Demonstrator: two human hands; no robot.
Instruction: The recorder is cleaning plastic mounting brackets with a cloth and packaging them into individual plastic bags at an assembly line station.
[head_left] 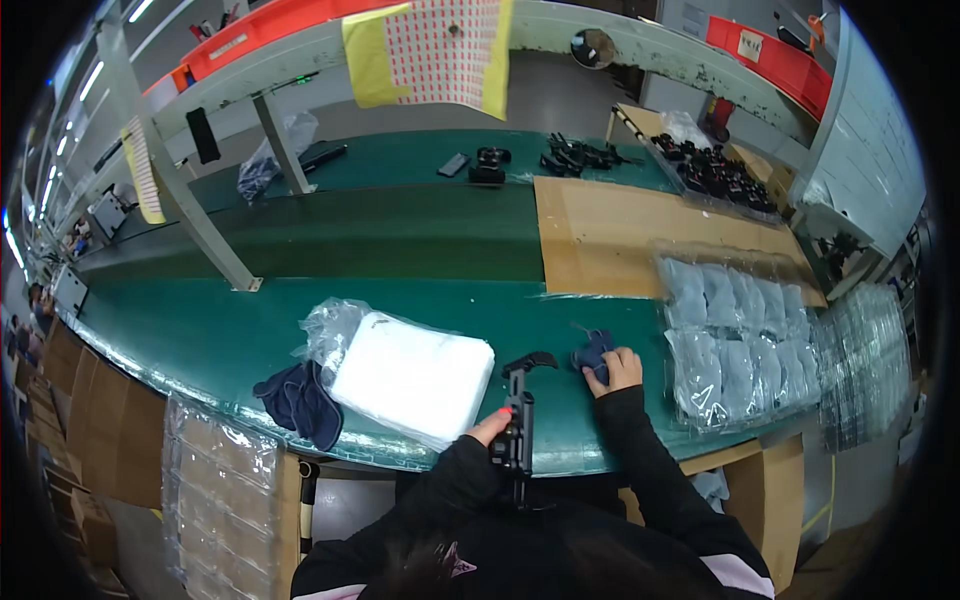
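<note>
My left hand (pixel 489 428) is closed around a black jointed device (pixel 518 425), which looks like a folding clamp stand with a hooked top. It is held upright at the table's front edge. To its right, my right hand (pixel 617 372) rests at the tabletop, fingers closed on a small dark blue cloth (pixel 592 349). Left of my left hand lies a stack of white sheets or bags (pixel 415 375) in clear plastic. A crumpled dark navy cloth (pixel 300 402) sits beside that stack, at the table edge.
On the right stands a clear blister tray (pixel 740 345) filled with greyish wrapped pieces, with stacked empty trays (pixel 865 360) beside it. Cardboard (pixel 610 235) covers part of the green table (pixel 240 330). Farther back is a bin of black parts (pixel 715 175). A metal post (pixel 190 190) rises at left.
</note>
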